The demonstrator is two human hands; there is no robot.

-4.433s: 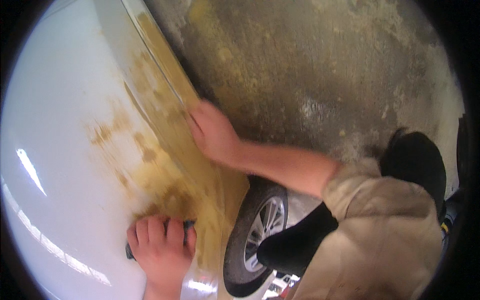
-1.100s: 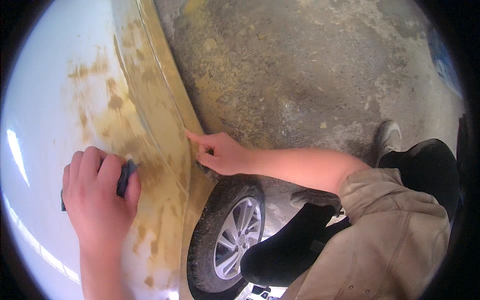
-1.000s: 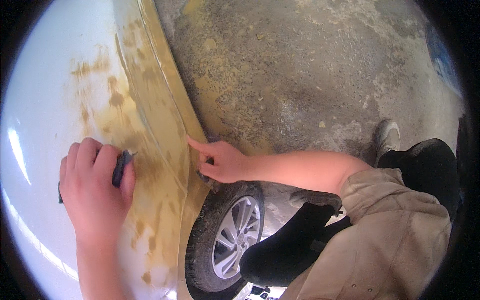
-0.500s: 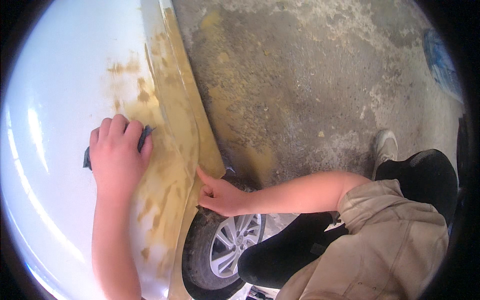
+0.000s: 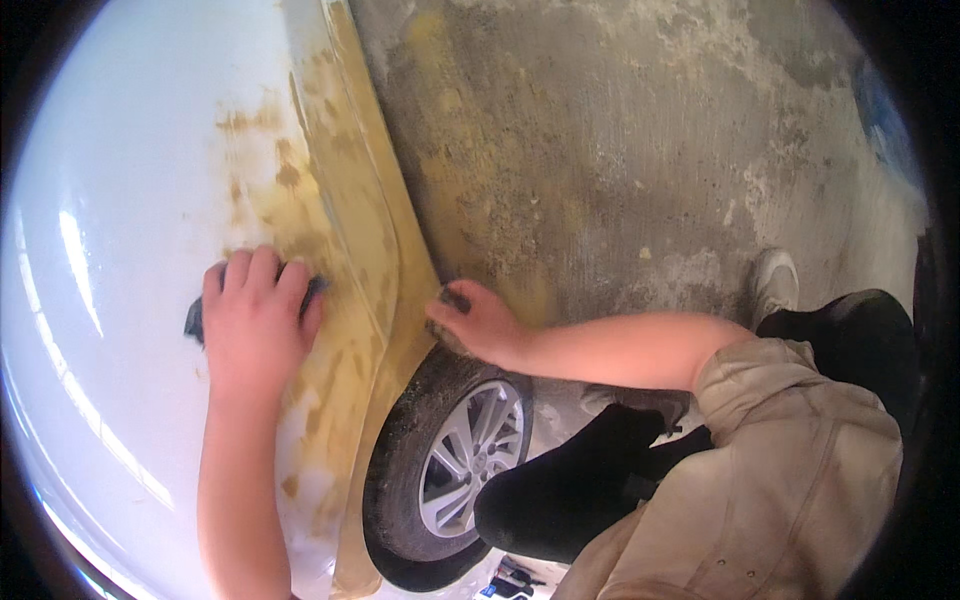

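Note:
My left hand [image 5: 254,318] lies over a dark sheet that looks like sandpaper [image 5: 196,320], pressing it on a white car body panel [image 5: 130,230]. Only the sheet's ends show past my fingers and thumb. Beside that hand, tan-yellow filler patches [image 5: 345,215] run along the panel's lower edge. My right hand [image 5: 482,318] is closed with curled fingers at the panel's lower corner, just above the tire [image 5: 400,490]. Something dark shows by its fingers, but I cannot make out what it is.
A silver alloy wheel [image 5: 475,460] stands below my right forearm. My black-clad knee [image 5: 550,500] is close to it. Stained concrete floor [image 5: 620,180] stretches along the car, with my light shoe [image 5: 775,280] on it. A blurred blue thing [image 5: 885,125] lies at the far right.
My left hand has slid slightly right and nearer along the panel with the dark sheet. My right hand has moved up and right from the panel edge; its pointing index finger is now curled.

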